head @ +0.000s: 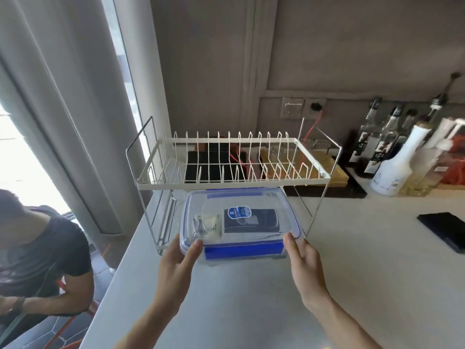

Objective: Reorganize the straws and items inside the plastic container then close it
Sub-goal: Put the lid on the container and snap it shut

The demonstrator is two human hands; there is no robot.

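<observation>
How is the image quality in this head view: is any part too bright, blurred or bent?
Head view: the window at the left is blown out to white; the bottles at the right edge are smeared and soft; the wide lens bends the curtain and wall lines; the plastic container between the left hand and right hand is fairly sharp, with mild glare on its lid.
</observation>
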